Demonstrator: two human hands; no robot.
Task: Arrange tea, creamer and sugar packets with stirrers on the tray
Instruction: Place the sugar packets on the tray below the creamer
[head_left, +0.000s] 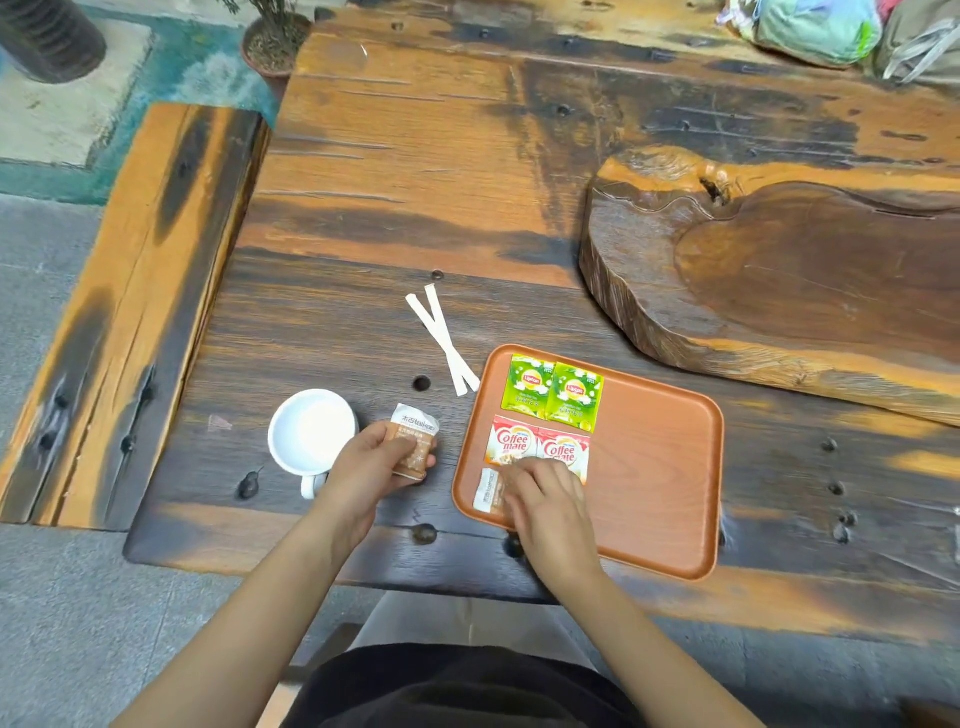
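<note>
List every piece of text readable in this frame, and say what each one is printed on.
"Lipton": on both green tea packets at the far end of the tray; smaller print beneath is too small to read.
"Coffee mate": on both creamer packets.
"taikoo", after two unreadable characters: on the sugar packet in the left hand.
Second sugar packet under the right hand: print blurred.

The person's left hand (371, 470) and right hand (545, 501) were bare, with no rings, watch or gloves. Both forearms were uncovered as far as the frame's lower edge, no sleeve showing. A dark, black-looking fabric garment (457, 686) covered the lap below.
</note>
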